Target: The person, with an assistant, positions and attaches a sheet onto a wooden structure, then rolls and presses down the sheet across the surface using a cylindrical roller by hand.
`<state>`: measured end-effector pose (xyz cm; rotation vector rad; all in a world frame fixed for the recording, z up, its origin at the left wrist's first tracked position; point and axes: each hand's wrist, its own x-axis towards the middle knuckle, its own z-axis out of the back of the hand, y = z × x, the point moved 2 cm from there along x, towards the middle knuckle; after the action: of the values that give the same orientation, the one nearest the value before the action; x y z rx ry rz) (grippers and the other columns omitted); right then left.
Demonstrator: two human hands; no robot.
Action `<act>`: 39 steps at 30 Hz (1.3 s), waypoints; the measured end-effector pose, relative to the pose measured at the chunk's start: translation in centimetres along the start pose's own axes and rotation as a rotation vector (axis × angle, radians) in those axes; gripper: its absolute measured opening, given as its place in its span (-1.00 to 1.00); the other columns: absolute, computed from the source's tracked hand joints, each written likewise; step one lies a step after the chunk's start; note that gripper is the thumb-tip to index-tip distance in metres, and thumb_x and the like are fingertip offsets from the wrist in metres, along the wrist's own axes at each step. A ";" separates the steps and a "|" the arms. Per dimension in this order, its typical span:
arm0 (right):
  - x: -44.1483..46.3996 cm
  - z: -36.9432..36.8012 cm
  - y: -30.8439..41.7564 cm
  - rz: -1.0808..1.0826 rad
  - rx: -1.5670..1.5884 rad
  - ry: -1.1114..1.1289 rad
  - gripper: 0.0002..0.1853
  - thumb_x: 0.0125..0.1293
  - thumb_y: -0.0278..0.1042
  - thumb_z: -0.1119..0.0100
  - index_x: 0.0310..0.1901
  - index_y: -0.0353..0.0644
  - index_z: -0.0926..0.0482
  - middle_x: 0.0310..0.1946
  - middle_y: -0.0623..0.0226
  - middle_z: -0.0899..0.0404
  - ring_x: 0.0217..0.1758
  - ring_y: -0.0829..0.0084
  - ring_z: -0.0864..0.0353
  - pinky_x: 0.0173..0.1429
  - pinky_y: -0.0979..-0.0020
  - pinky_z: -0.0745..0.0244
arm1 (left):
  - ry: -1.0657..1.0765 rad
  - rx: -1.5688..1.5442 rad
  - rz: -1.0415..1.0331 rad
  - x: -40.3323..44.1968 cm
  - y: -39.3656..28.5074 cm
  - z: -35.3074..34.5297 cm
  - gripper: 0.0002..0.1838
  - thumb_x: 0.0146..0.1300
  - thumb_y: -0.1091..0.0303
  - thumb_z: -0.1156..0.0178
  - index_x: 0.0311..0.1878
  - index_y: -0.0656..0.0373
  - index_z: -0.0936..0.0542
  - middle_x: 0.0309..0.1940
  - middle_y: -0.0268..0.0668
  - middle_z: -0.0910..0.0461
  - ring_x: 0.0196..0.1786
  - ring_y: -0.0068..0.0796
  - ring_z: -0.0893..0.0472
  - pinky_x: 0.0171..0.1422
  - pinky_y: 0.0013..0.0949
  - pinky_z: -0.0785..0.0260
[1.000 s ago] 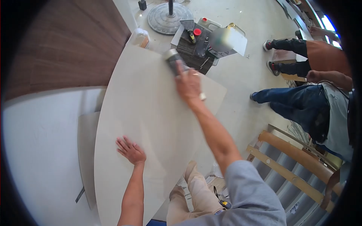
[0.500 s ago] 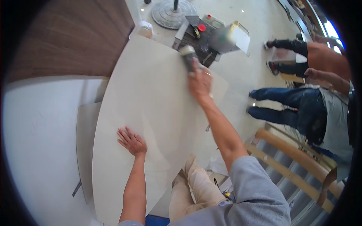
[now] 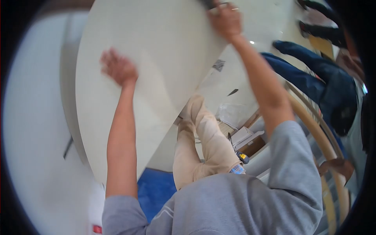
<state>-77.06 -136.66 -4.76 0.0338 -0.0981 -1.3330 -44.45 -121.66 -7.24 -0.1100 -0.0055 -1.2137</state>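
Observation:
A large pale board (image 3: 168, 43) with a curved left edge spreads out in front of me. Over its left part is my left hand (image 3: 119, 67), open and empty, its fingers blurred; I cannot tell if it touches the surface. At the top, near the board's right edge, my right hand (image 3: 226, 21) grips a dark block-shaped hand tool (image 3: 207, 3). Most of that tool is cut off by the frame's top edge, and its exact kind does not show.
Two people stand at the right, one in blue jeans (image 3: 309, 66). A curved wooden rail (image 3: 309, 113) runs beside my right arm. Boxes (image 3: 250, 145) and clear plastic (image 3: 231, 113) lie on the floor by my legs, with a yellow-and-black tape measure (image 3: 243, 157) nearby. Blue material (image 3: 156, 190) lies below the board.
The view has tilted down toward my body, so the tools and bucket at the far end have left the frame. My right hand still holds the dark tool. My left hand's fingers look less flat.

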 end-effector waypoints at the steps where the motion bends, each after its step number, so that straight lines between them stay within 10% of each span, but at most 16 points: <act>1: 0.8 6.1 3.0 -0.316 0.181 0.359 -0.47 0.28 -0.22 0.11 0.29 0.01 -0.11 0.11 0.05 -0.28 0.12 0.08 -0.28 0.21 0.14 -0.22 | -0.049 0.008 0.003 -0.1 -0.2 0.2 -0.46 0.25 0.21 0.21 0.33 0.04 -0.09 0.36 -0.21 0.00 0.41 -0.13 0.06 0.33 0.19 0.23; 2: 0.3 0.5 0.5 -0.009 -0.023 -0.039 -0.48 0.18 0.01 -0.02 0.18 0.16 -0.28 -0.14 -0.05 -0.46 -0.07 -0.04 -0.44 -0.05 0.09 -0.39 | -0.084 -0.017 0.009 -0.1 0.2 -0.4 -0.46 0.22 0.22 0.15 0.30 0.04 -0.15 0.34 -0.22 -0.06 0.41 -0.16 0.03 0.35 0.16 0.23; 4: 0.1 -1.4 -0.8 -0.052 0.019 -0.019 -0.60 0.19 -0.04 -0.01 -0.03 -0.09 -0.50 -0.11 0.01 -0.49 -0.06 0.05 -0.45 0.02 0.15 -0.35 | -0.149 -0.133 0.068 -0.9 -0.3 -0.9 -0.50 0.22 0.22 0.14 0.25 0.08 -0.23 0.29 -0.21 -0.16 0.39 -0.17 -0.01 0.36 0.14 0.23; 6: 0.0 -4.0 -3.1 0.359 0.039 -0.066 -0.72 0.22 -0.19 0.04 -0.15 -0.04 -0.60 -0.12 0.08 -0.51 0.02 0.12 -0.43 0.12 0.18 -0.29 | -0.102 -0.179 0.110 -4.0 -0.4 -2.2 -0.54 0.22 0.24 0.14 0.20 0.09 -0.31 0.27 -0.17 -0.20 0.39 -0.17 -0.01 0.40 0.13 0.32; 9: -2.7 -5.3 -5.0 0.476 -0.377 0.000 -0.63 0.27 -0.12 0.07 0.08 0.05 -0.46 -0.01 0.07 -0.45 0.04 0.10 -0.41 0.13 0.22 -0.29 | 0.018 -0.429 0.109 -11.2 -0.4 1.9 -0.53 0.19 0.17 0.09 0.18 0.03 -0.32 0.30 -0.24 -0.15 0.39 -0.24 -0.01 0.41 0.13 0.33; 10: -3.7 -4.8 -4.5 0.308 -0.068 -0.066 -0.54 0.26 -0.01 0.06 0.18 0.08 -0.34 0.00 0.03 -0.44 0.04 0.08 -0.40 0.12 0.20 -0.30 | 0.081 -0.354 0.092 -13.8 -0.1 1.9 -0.50 0.20 0.13 0.08 0.23 -0.03 -0.27 0.33 -0.27 -0.07 0.41 -0.25 0.06 0.42 0.10 0.36; 15: -16.9 -0.9 9.1 0.063 -0.078 0.136 -0.32 0.26 0.13 0.11 0.35 0.18 0.04 -0.12 -0.09 -0.41 -0.08 -0.01 -0.42 -0.07 0.03 -0.34 | 0.165 -0.297 0.225 -32.0 7.3 3.4 -0.41 0.26 -0.02 0.14 0.35 -0.14 -0.08 0.40 -0.38 0.13 0.45 -0.31 0.23 0.45 -0.02 0.44; 29: -47.3 6.5 51.2 1.508 0.014 0.249 -0.34 0.24 -0.07 0.00 0.34 0.25 0.02 -0.09 0.02 -0.34 -0.04 0.09 -0.38 0.02 0.14 -0.31 | -0.062 -0.405 1.175 -52.9 15.2 13.2 -0.37 0.28 0.07 0.11 0.34 0.15 -0.03 0.38 -0.18 0.14 0.44 -0.34 0.17 0.42 0.04 0.34; 32: -50.4 5.3 56.3 1.576 0.000 0.223 -0.35 0.25 -0.02 0.04 0.34 0.25 0.03 -0.10 0.02 -0.35 -0.06 0.07 -0.40 0.02 0.12 -0.32 | -0.117 -0.402 1.319 -54.2 12.2 12.4 -0.39 0.25 0.14 0.08 0.31 0.20 -0.08 0.36 -0.16 0.04 0.42 -0.34 0.09 0.39 0.07 0.26; 36: -55.5 5.1 61.5 1.653 -0.030 0.179 -0.35 0.26 0.01 0.06 0.35 0.24 0.06 -0.08 -0.01 -0.33 -0.05 0.07 -0.40 0.01 0.16 -0.33 | -0.318 -0.822 1.636 -64.6 7.5 5.7 -0.80 0.01 0.33 -0.05 -0.30 0.12 -0.57 -0.39 -0.16 -0.56 -0.24 -0.13 -0.54 -0.11 -0.12 -0.34; 39: -51.6 5.5 58.9 1.674 -0.039 0.206 -0.34 0.27 0.06 0.11 0.35 0.15 0.06 -0.12 -0.08 -0.35 -0.11 0.02 -0.42 -0.03 0.07 -0.32 | -0.160 -0.918 2.109 -71.2 0.1 6.7 -0.77 0.07 0.21 -0.05 -0.39 0.15 -0.57 -0.32 -0.14 -0.59 -0.25 -0.14 -0.57 -0.15 -0.14 -0.39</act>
<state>-32.51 -72.44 2.81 0.0394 0.0816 0.3444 -68.91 -54.52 -5.06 -0.7699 0.4247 0.9831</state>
